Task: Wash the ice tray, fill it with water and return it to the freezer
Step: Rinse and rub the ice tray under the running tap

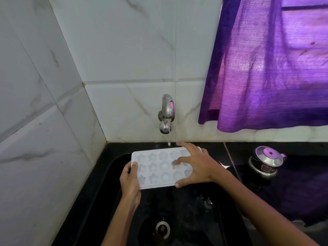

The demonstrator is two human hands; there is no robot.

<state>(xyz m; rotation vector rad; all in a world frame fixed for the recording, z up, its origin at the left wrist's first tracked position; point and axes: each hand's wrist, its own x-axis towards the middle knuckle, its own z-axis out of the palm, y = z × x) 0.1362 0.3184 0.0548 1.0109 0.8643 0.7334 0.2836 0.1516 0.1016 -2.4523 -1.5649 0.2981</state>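
White plastic ice tray (156, 167) with star- and flower-shaped moulds sits level above the black sink basin (177, 206), just below the chrome wall tap (166, 113). A thin stream of water (169, 139) runs from the tap to the tray's far edge. Your left hand (130, 181) grips the tray's left end, thumb curled over the rim, fingers beneath. Your right hand (197, 165) lies spread across the tray's right part, fingers straight and pressing into the moulds, thumb at the near edge. Round metal drain (162, 229) shows at the basin bottom. A small steel pot with lid (265, 163) stands on the black worktop (301, 183) to your right, under a purple curtain (266, 64).
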